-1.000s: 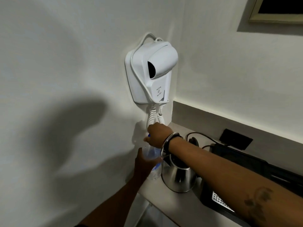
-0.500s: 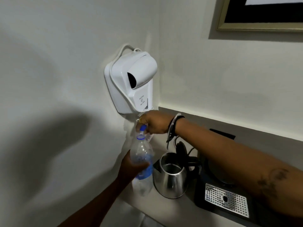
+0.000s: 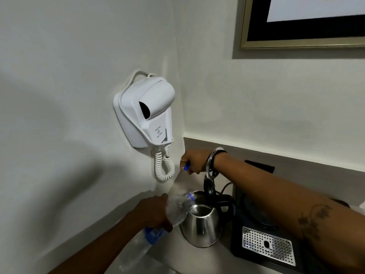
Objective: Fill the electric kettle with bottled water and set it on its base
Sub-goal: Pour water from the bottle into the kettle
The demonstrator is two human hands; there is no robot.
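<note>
Cap (image 3: 186,167) is off now, pinched in my right hand (image 3: 194,161). My left hand (image 3: 153,211) wraps the water bottle (image 3: 173,209), tipped over the open kettle (image 3: 200,220) on the counter (image 3: 207,256). Pouring can start.

Dim, soft wall shadows, wide-angle bowing

The bottle's (image 3: 158,230) base is blurred and cut off below; the cap (image 3: 186,167) is mostly hidden; water flow cannot be made out.
</note>
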